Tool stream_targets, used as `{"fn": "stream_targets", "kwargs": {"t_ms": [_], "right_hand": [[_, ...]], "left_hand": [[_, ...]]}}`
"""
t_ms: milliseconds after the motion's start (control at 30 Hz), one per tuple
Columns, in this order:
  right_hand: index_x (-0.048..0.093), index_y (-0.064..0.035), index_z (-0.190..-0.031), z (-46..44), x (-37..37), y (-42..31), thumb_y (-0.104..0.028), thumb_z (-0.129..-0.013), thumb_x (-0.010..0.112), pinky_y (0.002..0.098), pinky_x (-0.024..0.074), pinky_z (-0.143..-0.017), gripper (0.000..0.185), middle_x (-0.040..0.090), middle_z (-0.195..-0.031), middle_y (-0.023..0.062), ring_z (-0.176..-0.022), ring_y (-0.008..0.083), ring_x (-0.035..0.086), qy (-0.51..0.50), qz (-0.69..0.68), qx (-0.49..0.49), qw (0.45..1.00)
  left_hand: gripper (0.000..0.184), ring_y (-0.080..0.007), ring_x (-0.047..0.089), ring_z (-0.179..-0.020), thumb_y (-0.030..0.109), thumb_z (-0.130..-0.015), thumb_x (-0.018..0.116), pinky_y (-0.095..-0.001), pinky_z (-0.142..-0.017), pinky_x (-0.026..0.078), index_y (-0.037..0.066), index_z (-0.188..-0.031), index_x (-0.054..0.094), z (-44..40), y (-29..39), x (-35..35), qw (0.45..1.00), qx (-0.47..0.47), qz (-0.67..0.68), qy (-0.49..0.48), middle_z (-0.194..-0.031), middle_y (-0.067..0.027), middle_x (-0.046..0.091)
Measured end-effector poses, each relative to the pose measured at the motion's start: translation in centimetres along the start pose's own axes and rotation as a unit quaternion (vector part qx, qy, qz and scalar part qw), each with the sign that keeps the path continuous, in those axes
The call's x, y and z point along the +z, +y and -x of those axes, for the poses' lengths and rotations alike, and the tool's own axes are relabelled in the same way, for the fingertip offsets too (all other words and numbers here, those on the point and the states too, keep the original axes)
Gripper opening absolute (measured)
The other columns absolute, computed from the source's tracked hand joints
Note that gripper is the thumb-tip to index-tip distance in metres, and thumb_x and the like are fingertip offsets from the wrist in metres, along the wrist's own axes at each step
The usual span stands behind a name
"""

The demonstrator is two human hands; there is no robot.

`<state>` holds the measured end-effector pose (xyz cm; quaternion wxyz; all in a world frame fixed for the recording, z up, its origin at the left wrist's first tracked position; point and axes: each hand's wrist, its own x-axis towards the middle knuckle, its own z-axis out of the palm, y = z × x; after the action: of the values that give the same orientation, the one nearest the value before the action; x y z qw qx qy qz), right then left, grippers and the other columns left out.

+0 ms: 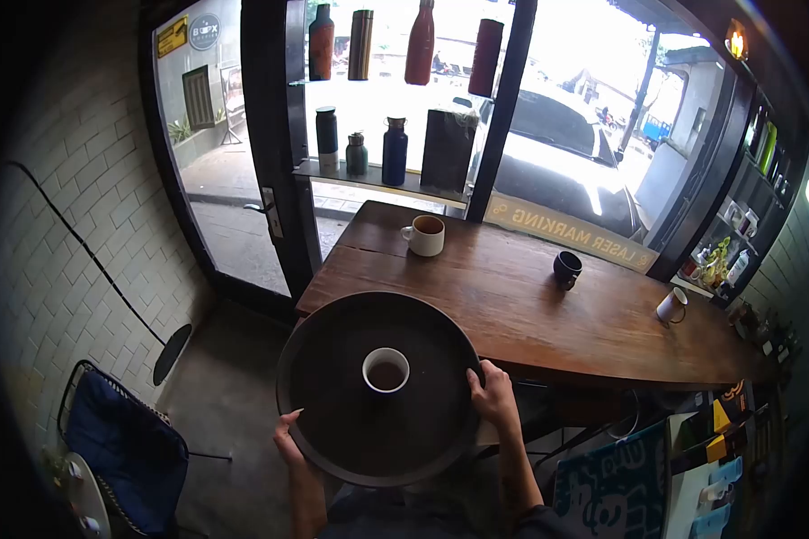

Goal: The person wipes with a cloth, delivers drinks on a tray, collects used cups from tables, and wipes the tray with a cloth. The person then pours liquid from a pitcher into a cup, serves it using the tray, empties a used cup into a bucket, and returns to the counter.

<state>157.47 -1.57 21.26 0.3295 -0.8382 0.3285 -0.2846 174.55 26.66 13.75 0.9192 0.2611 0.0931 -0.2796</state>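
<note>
A round dark tray (333,359) is held level in front of me, close to the near edge of a wooden table. My left hand (289,442) grips its lower left rim, thumb on top. On the right rim, my right hand (494,395) holds it the same way; the fingers beneath the tray are hidden on both sides. A small white cup (386,370) with dark liquid in it stands upright near the tray's middle. Beyond the tray, a white mug (424,236) with a brown inside stands on the table.
The wooden table (485,287) also bears a dark cup (566,269) and a white pitcher (671,305). Shelves with several bottles (395,151) stand at the window. A blue chair (126,440) is at lower left, a glass door (216,153) behind it. Boxes and a teal board (613,481) sit at lower right.
</note>
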Motion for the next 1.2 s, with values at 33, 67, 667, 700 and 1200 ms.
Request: {"fn": "stream_targets", "kwargs": {"t_ms": [33,67,667,700,1200], "right_hand": [[0.054,0.0052,-0.081,-0.7,0.6,-0.4,-0.016,-0.089,0.059,0.0439,0.0443,-0.064,0.023,0.058,-0.075,0.0272,-0.075,0.0441,0.06,0.0,0.001,0.007,1.0],[0.054,0.0048,-0.079,-1.6,1.3,-0.9,-0.017,-0.089,0.061,0.0448,0.0441,-0.063,0.025,0.058,-0.075,0.0271,-0.075,0.0442,0.06,-0.006,0.025,0.026,0.999],[0.059,0.0006,-0.093,-14.2,3.8,-1.4,-0.038,-0.089,0.061,0.0514,0.0496,-0.076,0.039,0.066,-0.081,0.0253,-0.082,0.0442,0.064,-0.194,0.271,0.007,0.943],[0.056,0.0004,-0.098,-15.9,3.5,-1.8,-0.037,-0.089,0.063,0.0494,0.048,-0.081,0.039,0.064,-0.091,0.0244,-0.091,0.0441,0.062,-0.202,0.215,0.009,0.955],[0.047,-0.0003,-0.128,-33.8,10.2,2.8,-0.034,-0.058,0.089,0.0402,0.0496,-0.097,0.088,0.064,-0.115,0.0174,-0.111,0.0301,0.062,-0.089,-0.044,-0.148,0.984]], "left_hand": [[0.028,-0.0239,0.066,-0.081,0.024,-0.081,0.054,-0.0315,-0.075,0.053,0.001,-0.091,0.067,-1.6,0.8,0.6,1.0,-0.008,-0.011,0.012,-0.09,-0.011,0.069],[0.027,-0.024,0.066,-0.08,0.023,-0.08,0.055,-0.0314,-0.075,0.053,0.001,-0.09,0.067,-3.3,1.6,1.1,0.999,-0.013,-0.021,0.021,-0.089,-0.0111,0.069],[0.019,-0.024,0.066,-0.072,0.017,-0.076,0.055,-0.032,-0.07,0.054,0.001,-0.079,0.066,-12.8,2.6,3.2,0.995,-0.022,-0.016,0.094,-0.078,-0.011,0.068],[0.019,-0.024,0.066,-0.072,0.017,-0.076,0.055,-0.032,-0.07,0.054,0.001,-0.079,0.066,-13.1,2.4,3.4,0.995,-0.022,-0.019,0.098,-0.078,-0.011,0.068],[0.02,-0.0245,0.065,-0.075,0.019,-0.075,0.056,-0.0327,-0.072,0.053,0.001,-0.079,0.064,-13.7,-0.3,4.8,0.99,0.003,-0.02,0.138,-0.081,-0.0104,0.067]]}}
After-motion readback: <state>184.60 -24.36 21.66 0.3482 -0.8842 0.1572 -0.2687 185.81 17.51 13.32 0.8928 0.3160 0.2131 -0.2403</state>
